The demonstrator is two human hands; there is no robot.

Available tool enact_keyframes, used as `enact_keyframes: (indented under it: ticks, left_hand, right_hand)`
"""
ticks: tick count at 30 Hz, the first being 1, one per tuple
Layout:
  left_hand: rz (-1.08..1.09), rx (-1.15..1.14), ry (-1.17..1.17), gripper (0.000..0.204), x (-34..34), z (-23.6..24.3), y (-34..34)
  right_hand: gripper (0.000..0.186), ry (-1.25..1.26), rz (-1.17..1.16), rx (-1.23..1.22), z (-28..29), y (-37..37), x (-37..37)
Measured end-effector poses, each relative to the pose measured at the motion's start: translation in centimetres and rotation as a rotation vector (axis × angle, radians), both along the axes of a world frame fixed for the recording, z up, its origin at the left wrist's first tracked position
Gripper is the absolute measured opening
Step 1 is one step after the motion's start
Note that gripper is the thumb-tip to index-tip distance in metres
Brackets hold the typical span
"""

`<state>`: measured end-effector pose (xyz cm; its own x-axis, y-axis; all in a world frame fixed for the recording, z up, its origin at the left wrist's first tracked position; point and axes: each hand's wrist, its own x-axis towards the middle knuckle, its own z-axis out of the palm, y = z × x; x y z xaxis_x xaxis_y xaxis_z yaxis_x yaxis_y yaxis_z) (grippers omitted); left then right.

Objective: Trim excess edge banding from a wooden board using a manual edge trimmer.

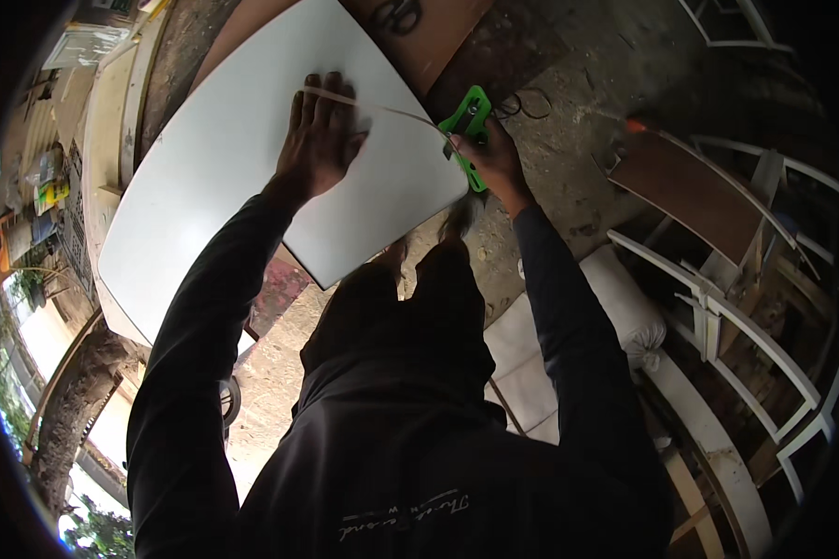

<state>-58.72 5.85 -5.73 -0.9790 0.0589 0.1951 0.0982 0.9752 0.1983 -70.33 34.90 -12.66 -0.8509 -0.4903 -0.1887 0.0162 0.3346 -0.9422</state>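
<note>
A white board (205, 177) with curved edges fills the upper middle. My left hand (319, 140) lies on it with fingers stretched out, slightly blurred. A thin pale strip (391, 110) runs from around my left fingertips to the board's right edge; whether the fingers press on it I cannot tell. My right hand (494, 158) grips a green hand tool (477, 99) at that edge, where the strip's end meets the tool.
Black scissors (396, 13) lie on a brown board (435, 42) at the top. White frames (718, 307) with a brown panel (676, 191) and stuffed white sacks (615, 307) stand at the right. Clutter (54, 191) lines the left side.
</note>
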Motion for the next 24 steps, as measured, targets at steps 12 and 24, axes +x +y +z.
enact_keyframes:
  ticks: [12, 24]
  left_hand:
    - [-0.661, 0.054, -0.197, 0.069, -0.5, 0.6, -0.5]
    - [-0.578, -0.033, -0.215, 0.061, -0.8, 0.2, -0.2]
  right_hand:
    - [0.059, -0.14, -0.102, -0.129, -0.5, 2.8, 3.9]
    - [0.057, -0.248, -0.266, -0.282, -0.5, 3.1, 6.8]
